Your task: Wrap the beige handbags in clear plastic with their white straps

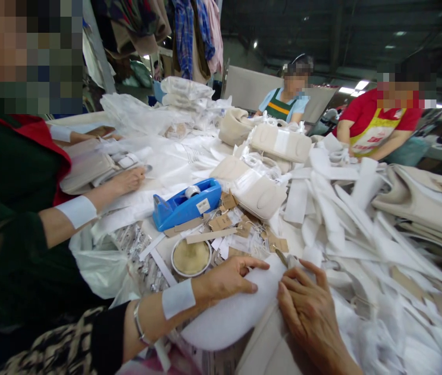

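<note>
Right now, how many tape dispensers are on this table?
1. The blue tape dispenser stands near the table's middle, beyond the small round dish, ahead of the left hand. Others may be hidden under the white strips.

Faces pixelated; tag (pixel 221 222) print illegible

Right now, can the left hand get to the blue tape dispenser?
Probably yes. The left hand rests on white padding, with the blue tape dispenser just beyond it. Only a small round bowl and loose paper tags lie between, all low.
</note>
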Available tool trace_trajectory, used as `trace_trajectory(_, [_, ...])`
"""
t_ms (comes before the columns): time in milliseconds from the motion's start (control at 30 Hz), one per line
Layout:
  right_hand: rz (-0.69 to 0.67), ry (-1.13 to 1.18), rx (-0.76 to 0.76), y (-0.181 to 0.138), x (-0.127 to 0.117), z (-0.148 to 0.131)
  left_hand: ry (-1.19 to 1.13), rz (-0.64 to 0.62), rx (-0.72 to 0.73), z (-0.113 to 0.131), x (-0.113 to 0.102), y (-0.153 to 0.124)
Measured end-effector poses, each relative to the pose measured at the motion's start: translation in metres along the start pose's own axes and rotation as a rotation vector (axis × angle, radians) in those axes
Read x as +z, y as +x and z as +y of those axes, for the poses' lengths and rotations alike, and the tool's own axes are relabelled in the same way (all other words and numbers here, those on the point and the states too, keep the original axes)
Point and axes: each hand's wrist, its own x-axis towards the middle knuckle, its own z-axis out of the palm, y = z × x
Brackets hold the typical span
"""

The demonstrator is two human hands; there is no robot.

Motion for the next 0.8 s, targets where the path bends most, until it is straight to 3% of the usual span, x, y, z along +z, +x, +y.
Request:
trace_trajectory(233, [0.012, 0.032, -0.029, -0.002, -0.005, 0.003, 0.554, 0.067, 0.239, 0.027, -0.006, -0.006])
trace_trajectory(333, [0.004, 0.029, -0.040, -0.003, -0.008, 0.005, 0.415, 0.056, 0.138, 0.031, -0.012, -0.021])
trace_trajectory(467, [-0.033, 0.025, -0.036, -0.001, -0.013, 0.006, 0.089, -0.025, -0.045, 0.016, -0.016, -0.038])
trace_trajectory(667, [-0.073, 0.012, -0.094, 0.002, -0.015, 0.011, 0.222, 0.031, 0.004, 0.001, -0.013, -0.040])
trace_trajectory(800, [-0.100, 0.004, -0.119, 0.003, -0.015, 0.012, 0.183, 0.015, 0.020, -0.006, -0.005, -0.031])
